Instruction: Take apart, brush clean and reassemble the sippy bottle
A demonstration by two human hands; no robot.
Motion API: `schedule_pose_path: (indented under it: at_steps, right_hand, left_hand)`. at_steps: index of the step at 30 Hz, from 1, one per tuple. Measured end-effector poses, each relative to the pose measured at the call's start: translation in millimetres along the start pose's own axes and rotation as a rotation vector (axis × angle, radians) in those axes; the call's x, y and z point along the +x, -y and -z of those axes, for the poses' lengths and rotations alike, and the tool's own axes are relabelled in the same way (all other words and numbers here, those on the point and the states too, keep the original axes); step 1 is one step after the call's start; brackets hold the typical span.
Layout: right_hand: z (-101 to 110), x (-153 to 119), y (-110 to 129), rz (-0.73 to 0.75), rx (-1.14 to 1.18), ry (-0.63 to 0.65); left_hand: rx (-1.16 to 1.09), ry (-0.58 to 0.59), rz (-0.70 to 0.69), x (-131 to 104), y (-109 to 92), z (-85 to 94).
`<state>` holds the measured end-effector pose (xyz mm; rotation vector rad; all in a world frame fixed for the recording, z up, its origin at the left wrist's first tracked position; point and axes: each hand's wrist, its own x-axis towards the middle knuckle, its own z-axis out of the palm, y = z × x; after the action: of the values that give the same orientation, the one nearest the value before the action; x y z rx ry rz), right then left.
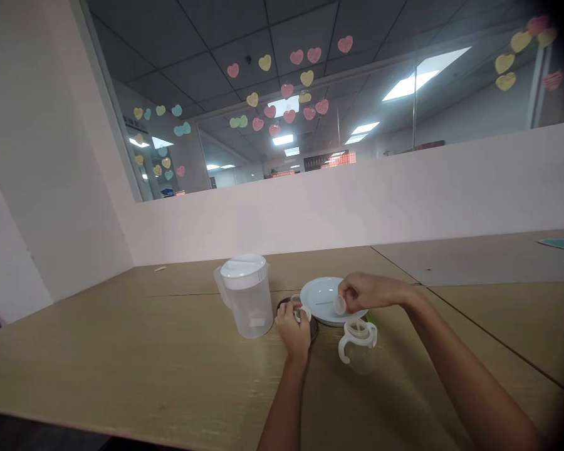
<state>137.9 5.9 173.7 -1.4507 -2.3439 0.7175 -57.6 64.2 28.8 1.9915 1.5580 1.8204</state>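
Note:
My right hand [365, 292] pinches a small whitish cap [339, 305] above the near right rim of a white plate [316, 292]. My left hand [292, 327] curls around a white ring-shaped piece [304, 312], left of the plate. Beneath that hand lies a dark round object [314, 329], mostly covered. Below my right hand stands a clear baby bottle [360, 359] with two white handles, its open-looking top facing up. A thin light piece lies in the plate, too small to name.
A translucent pitcher [251, 308] with a white lid stands left of my left hand. Something green [369, 317] shows behind the bottle. A small flat scrap [160, 269] lies at the back left of the wooden table [122, 351]. A wall with a window rises behind.

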Motion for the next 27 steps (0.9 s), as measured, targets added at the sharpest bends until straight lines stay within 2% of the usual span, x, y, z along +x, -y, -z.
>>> schedule_pose_path:
  at_steps: [7,10,13,15,18,20,22,27]
  right_hand:
    - [-11,13,-8,-0.125,-0.278,-0.037]
    - [-12,15,-6,-0.133,-0.308,-0.016]
    - [-14,16,-3,-0.149,-0.299,-0.059]
    - [-16,20,-2,-0.118,-0.26,-0.107]
    - [-23,28,-4,0.062,-0.17,-0.118]
    - [-27,34,-5,0.163,-0.152,-0.099]
    - [-30,39,-4,0.187,-0.163,-0.117]
    - [-36,47,-2,0.217,-0.154,-0.262]
  left_hand:
    - [-0.12,-0.041,-0.072,0,-7,-0.4]
    - [-0.173,-0.059,-0.118,-2,-10,-1.2]
    - [-0.213,-0.066,-0.184,-6,-14,-3.2]
    - [-0.239,-0.026,-0.252,-10,-17,-4.5]
    - [-0.289,0.073,-0.316,-17,-22,-5.4]
    - [-0.33,0.099,-0.265,-18,-25,-5.4]
    - [-0.393,0.08,-0.129,-17,-29,-5.5]
    - [-0.693,0.02,0.201,-5,-34,-9.2]
